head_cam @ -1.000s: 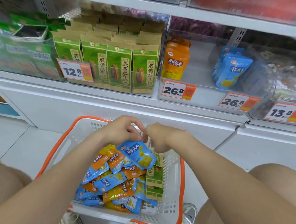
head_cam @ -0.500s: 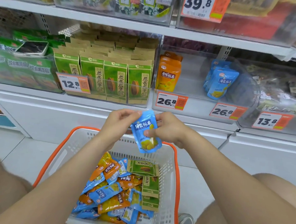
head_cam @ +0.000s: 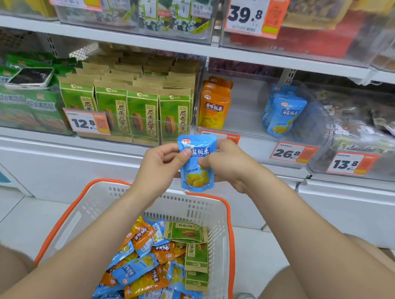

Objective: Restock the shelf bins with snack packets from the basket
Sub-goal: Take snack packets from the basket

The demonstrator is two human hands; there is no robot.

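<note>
Only one view exists here: a wide-angle camera worn on the person's head. It faces forward and down, very near to the scene. The shelf bins [head_cam: 246,110] fill the frame from 9 through 12 to 3 o'clock, and the basket [head_cam: 88,214] sits close below at 6 o'clock.

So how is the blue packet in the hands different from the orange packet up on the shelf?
The blue packet has a blue wrapper, the orange packet an orange one. The left hand and right hand pinch the blue packet above the basket; the orange packet stands untouched in a clear shelf bin. Both are similar pouches with yellow food pictured low down and a red logo on top.
</note>
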